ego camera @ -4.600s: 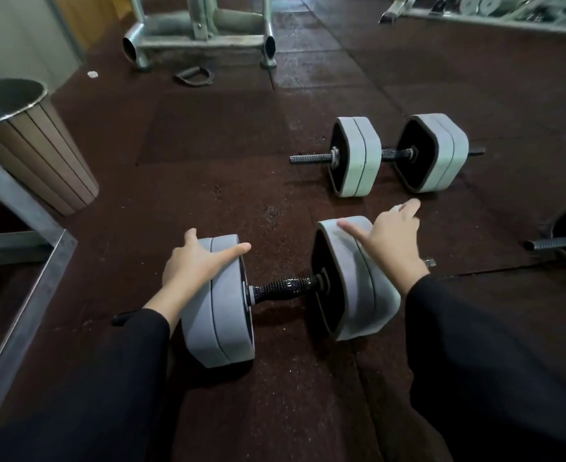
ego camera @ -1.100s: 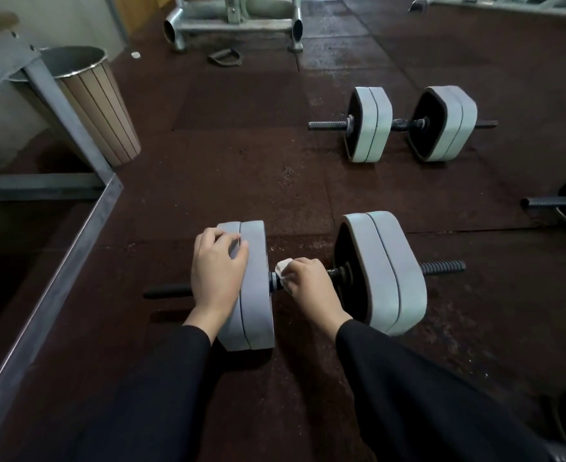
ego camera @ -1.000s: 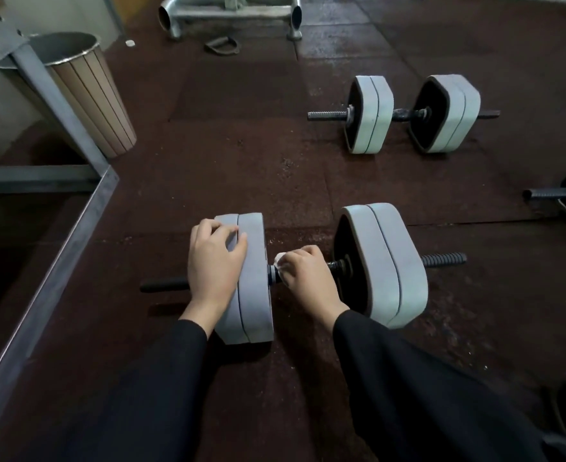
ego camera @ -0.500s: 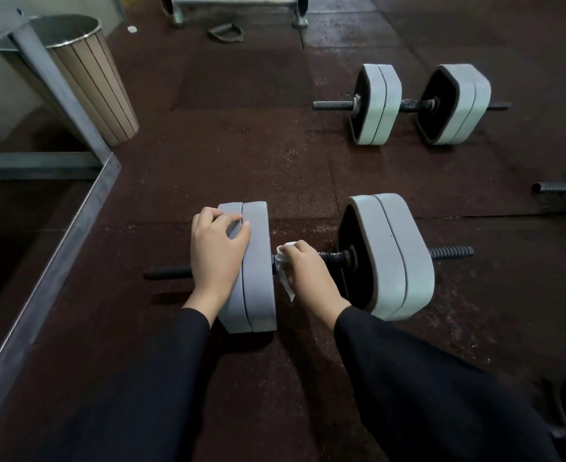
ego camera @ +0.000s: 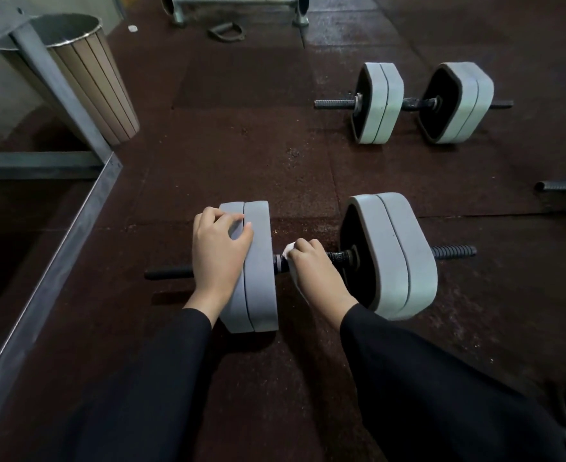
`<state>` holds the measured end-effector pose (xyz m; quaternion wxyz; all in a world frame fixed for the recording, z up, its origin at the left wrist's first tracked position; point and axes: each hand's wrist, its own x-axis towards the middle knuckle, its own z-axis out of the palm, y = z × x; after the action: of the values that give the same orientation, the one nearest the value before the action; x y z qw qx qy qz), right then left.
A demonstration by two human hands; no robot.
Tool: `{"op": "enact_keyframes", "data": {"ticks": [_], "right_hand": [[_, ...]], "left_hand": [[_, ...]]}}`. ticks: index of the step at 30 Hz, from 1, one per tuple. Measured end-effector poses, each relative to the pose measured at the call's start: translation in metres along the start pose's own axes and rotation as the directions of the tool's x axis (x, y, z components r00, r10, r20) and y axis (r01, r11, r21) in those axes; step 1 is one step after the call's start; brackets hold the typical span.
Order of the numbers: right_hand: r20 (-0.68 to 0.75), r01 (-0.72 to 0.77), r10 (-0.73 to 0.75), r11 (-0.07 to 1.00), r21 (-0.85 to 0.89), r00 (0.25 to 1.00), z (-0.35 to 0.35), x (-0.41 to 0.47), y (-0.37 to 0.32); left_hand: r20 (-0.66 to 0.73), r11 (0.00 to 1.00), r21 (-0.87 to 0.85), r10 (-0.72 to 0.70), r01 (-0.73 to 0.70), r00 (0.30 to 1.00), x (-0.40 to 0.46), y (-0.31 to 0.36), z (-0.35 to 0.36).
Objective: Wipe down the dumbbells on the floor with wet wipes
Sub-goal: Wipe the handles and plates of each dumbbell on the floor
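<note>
A dumbbell [ego camera: 395, 255] with grey square plates lies on the dark red rubber floor right in front of me. My left hand [ego camera: 219, 253] rests palm down on top of its left plates, fingers spread over the rim. My right hand [ego camera: 315, 268] is closed around the black bar between the plates, with a white wet wipe [ego camera: 290, 253] showing at the thumb side. Farther back on the right lies a second dumbbell [ego camera: 385, 103] of the same kind, untouched.
A slatted bin [ego camera: 98, 78] with a metal rim stands at the back left behind a grey steel frame [ego camera: 58, 238]. A machine base [ego camera: 234, 5] and a strap handle [ego camera: 225, 31] sit at the far edge. Another bar end [ego camera: 561, 186] pokes in at the right.
My right hand left the top of the right plates and now grips the bar with the wipe, sliding along it. The left hand stays on the left plates. The view has tilted slightly.
</note>
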<state>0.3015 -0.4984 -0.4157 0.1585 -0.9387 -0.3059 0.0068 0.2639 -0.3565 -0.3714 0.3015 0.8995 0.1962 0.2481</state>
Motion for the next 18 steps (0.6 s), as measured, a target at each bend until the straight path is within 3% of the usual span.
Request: {"op": "enact_keyframes", "data": {"ticks": [9,12,18], "right_hand": [[-0.179,-0.235,0.221,0.970,-0.061,0.959,-0.003,-0.014,0.018],[-0.066,-0.214,0.211,0.975,-0.052,0.975,-0.004,0.003,0.021],[0.132,-0.037,0.034,0.999,0.017,0.991,0.004,0.030,0.002]], "left_hand": [[-0.012,1.000,-0.015,-0.021,0.021,1.000,-0.001,-0.001,0.001],[-0.009,1.000,-0.007,-0.022,0.022,1.000,-0.001,0.000,0.001],[-0.015,1.000,0.002,-0.017,0.017,1.000,-0.002,0.000,0.000]]}}
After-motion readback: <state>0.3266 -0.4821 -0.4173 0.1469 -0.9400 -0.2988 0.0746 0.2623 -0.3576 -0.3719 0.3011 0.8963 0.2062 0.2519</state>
